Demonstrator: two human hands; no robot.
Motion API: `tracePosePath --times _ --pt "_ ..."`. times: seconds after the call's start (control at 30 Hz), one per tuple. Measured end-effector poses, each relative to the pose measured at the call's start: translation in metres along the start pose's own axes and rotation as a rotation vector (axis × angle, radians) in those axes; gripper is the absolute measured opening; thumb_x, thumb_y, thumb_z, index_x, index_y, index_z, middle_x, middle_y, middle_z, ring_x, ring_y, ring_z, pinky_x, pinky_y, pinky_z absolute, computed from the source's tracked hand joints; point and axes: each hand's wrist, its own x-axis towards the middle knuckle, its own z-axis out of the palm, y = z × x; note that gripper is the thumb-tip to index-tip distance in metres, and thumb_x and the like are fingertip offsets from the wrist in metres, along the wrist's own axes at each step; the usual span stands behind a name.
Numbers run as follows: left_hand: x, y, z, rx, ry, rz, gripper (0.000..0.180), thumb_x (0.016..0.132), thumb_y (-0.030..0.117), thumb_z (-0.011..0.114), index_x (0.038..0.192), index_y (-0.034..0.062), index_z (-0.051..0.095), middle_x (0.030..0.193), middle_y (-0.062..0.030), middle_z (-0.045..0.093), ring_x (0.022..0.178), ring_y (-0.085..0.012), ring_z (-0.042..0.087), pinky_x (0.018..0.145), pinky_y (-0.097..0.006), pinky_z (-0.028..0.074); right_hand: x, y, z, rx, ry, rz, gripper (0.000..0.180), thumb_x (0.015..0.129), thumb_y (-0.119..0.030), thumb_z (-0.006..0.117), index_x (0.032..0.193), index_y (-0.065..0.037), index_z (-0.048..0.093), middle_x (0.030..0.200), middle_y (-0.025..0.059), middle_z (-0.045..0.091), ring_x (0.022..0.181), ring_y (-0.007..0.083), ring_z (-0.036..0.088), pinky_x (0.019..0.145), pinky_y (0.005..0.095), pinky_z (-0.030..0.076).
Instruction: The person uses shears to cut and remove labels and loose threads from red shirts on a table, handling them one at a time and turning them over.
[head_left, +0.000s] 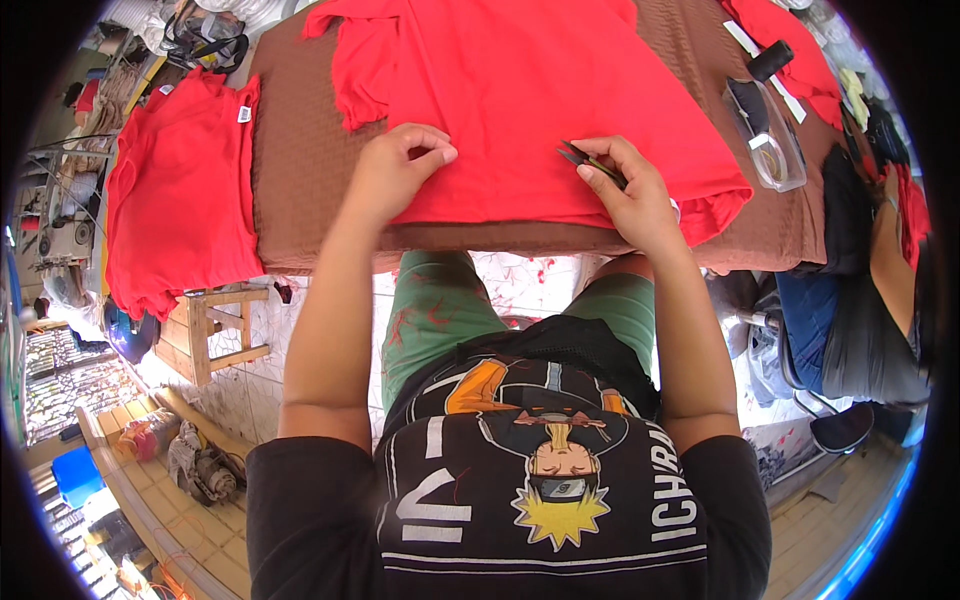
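A red garment [520, 80] lies spread over the brown-covered table, its near edge running just above the table's front edge. My left hand [395, 170] is over the left part of this garment, thumb and forefinger pressed together. Whatever sits in that pinch, if anything, is too small to make out. On the right, my right hand [640, 195] grips a small pair of dark thread snips [577, 155]. The snips' tips point left, over the red cloth, with the blades slightly apart.
A pile of folded red garments [180, 190] lies at the table's left. On the brown cover [295, 130] at right are a clear plastic box [780, 165], a black thread spool [769, 60] and a white strip [742, 42]. A wooden stool [205, 335] stands lower left. Another person's arm [888, 255] shows far right.
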Motion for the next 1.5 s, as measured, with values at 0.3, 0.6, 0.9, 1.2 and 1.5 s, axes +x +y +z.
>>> tracePosePath --times 0.3,0.6,0.9,1.2,1.5 --pt "-0.037 0.073 -0.037 0.051 -0.397 0.180 0.028 0.079 0.021 0.074 0.098 0.0014 0.067 0.102 -0.0133 0.067 0.099 -0.0262 0.063 0.094 -0.036 0.045 0.002 0.006 -0.007 0.199 -0.009 0.121 0.022 0.090 -0.010 0.066 0.111 -0.006 0.064 0.096 0.0002 0.060 0.090 0.0083 0.056 0.080 0.0239 0.045" --pt "-0.038 0.045 -0.017 0.000 0.063 0.030 0.017 0.092 0.014 0.063 0.105 0.0034 0.061 0.095 -0.0024 0.063 0.091 -0.0103 0.057 0.084 -0.024 0.044 -0.017 -0.037 -0.002 -0.533 0.094 -0.191 0.045 0.076 -0.027 0.080 0.115 -0.010 0.063 0.110 0.0055 0.065 0.099 0.0246 0.064 0.082 0.0351 0.053" --pt "-0.039 0.067 -0.040 -0.466 0.274 0.163 0.013 0.101 0.013 0.052 0.105 0.0019 0.057 0.093 0.0023 0.059 0.084 -0.0034 0.051 0.077 -0.019 0.043 -0.017 -0.041 -0.092 0.093 0.035 0.011 0.011 0.088 -0.010 0.069 0.091 -0.002 0.063 0.082 -0.0046 0.060 0.079 0.0047 0.052 0.072 0.0212 0.042" --pt "-0.007 0.005 -0.010 0.122 0.280 -0.109 0.016 0.094 0.015 0.061 0.105 0.0021 0.063 0.097 -0.0070 0.067 0.089 -0.0159 0.064 0.082 -0.028 0.049 0.020 -0.005 -0.081 -0.643 0.356 0.111 0.032 0.083 -0.031 0.075 0.097 -0.004 0.066 0.081 0.0071 0.068 0.076 0.0173 0.064 0.072 0.0289 0.049" --pt "-0.020 0.066 0.024 0.183 0.193 0.195 0.024 0.082 0.014 0.072 0.103 0.0037 0.070 0.105 -0.0112 0.067 0.092 -0.0263 0.066 0.081 -0.035 0.052 0.014 -0.050 -0.013 -0.398 0.200 -0.075 0.035 0.082 -0.034 0.074 0.101 -0.006 0.065 0.087 0.0115 0.068 0.077 0.0241 0.066 0.071 0.0356 0.052"
